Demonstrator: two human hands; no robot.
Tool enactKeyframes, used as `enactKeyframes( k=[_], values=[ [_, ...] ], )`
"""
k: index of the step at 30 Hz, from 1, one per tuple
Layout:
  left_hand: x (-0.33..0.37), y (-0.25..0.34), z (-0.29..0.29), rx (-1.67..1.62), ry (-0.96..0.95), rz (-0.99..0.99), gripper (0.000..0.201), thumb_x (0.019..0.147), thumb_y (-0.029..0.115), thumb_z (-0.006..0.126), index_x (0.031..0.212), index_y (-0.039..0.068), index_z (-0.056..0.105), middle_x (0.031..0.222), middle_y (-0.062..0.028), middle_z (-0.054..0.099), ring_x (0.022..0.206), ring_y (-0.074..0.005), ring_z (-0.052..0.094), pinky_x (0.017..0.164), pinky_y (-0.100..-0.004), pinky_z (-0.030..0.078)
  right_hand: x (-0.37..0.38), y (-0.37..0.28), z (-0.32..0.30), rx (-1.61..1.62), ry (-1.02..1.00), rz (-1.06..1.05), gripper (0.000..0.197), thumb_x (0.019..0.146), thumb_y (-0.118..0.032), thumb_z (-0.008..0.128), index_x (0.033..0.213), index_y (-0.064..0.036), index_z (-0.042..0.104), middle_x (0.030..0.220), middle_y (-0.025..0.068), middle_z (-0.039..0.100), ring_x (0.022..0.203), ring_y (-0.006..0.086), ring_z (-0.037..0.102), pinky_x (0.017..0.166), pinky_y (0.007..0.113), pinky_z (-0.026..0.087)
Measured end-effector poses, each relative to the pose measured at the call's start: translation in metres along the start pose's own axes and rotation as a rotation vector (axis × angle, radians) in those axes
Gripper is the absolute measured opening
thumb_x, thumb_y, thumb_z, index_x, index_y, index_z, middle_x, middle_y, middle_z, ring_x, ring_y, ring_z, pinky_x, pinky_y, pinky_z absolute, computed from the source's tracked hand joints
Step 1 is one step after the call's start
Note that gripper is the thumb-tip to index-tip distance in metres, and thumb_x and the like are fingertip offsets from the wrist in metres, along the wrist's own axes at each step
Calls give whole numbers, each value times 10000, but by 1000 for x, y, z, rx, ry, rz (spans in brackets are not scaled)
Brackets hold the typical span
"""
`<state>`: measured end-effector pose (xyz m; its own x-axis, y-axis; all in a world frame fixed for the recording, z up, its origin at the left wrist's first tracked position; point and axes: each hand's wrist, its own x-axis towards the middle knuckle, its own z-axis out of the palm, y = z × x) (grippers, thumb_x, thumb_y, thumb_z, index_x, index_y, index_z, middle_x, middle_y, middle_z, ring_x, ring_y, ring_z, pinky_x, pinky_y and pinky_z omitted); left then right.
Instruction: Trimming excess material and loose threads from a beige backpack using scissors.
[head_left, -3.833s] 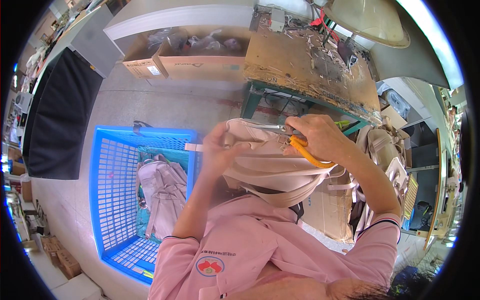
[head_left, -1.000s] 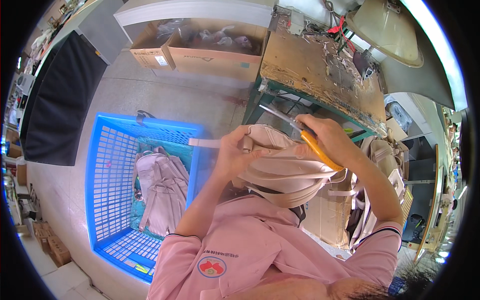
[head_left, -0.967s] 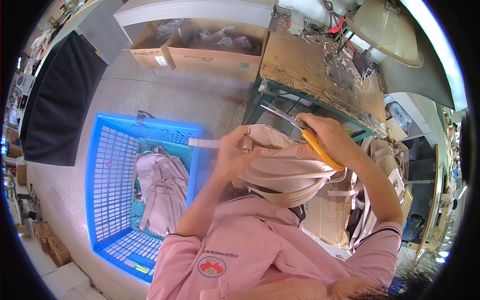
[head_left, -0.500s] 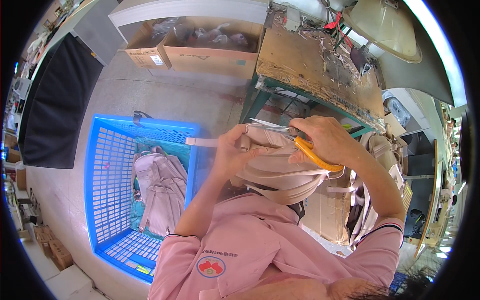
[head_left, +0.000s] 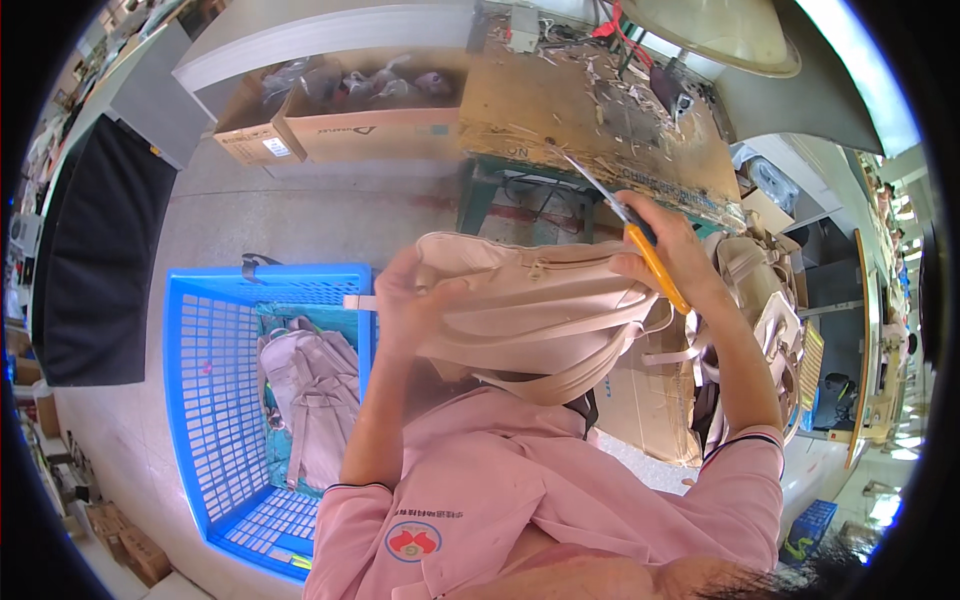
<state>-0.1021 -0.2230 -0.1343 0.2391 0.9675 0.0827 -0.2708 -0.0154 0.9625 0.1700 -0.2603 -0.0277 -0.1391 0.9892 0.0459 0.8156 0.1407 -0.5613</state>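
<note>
A pale pink backpack (head_left: 530, 305) is held up at chest height, the left hand (head_left: 405, 305) clamped on its end. The right hand (head_left: 675, 255) grips orange-handled scissors (head_left: 625, 225); a slip could nick the fabric or a finger.

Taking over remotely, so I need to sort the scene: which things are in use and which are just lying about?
In use: left hand gripping beige backpack; right hand holding orange-handled scissors.

Lying about: blue basket holding pink backpack; cardboard box; littered workbench.
</note>
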Motion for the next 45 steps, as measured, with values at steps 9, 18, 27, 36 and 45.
enactKeyframes(
  k=[9,18,27,36,45],
  values=[
    [16,18,-6,-309,-33,-49,332,662,15,670,977,-3,566,883,-87,624,739,-146,604,669,-264,497,-55,54,-18,-43,296,106,539,661,-168,729,1096,-5,455,731,114,560,626,182,553,585,286,446],
    [35,36,1,-156,121,-24,246,678,11,680,909,38,602,806,-42,626,685,-103,584,624,-226,476,-60,69,7,687,414,230,414,694,-6,672,1064,-24,486,662,-72,409,553,-6,335,479,145,241],
    [62,66,-14,-90,226,54,207,695,37,685,883,35,598,772,-37,617,657,-103,574,602,-229,472,-65,71,21,1038,506,264,467,663,-97,719,1069,-49,493,585,-77,431,432,10,360,384,156,238],
    [142,124,-14,9,66,-62,467,743,135,646,1097,-93,445,1023,-135,535,936,-202,534,796,-311,438,-34,58,40,1418,783,96,321,681,55,658,975,-17,553,816,14,586,684,63,536,629,180,441],
    [207,155,0,44,167,-43,159,664,47,675,786,-29,605,829,-104,599,760,-197,570,711,-304,462,7,50,19,1499,768,266,193,676,38,627,854,30,552,715,36,564,568,81,513,513,192,408]
  ],
)
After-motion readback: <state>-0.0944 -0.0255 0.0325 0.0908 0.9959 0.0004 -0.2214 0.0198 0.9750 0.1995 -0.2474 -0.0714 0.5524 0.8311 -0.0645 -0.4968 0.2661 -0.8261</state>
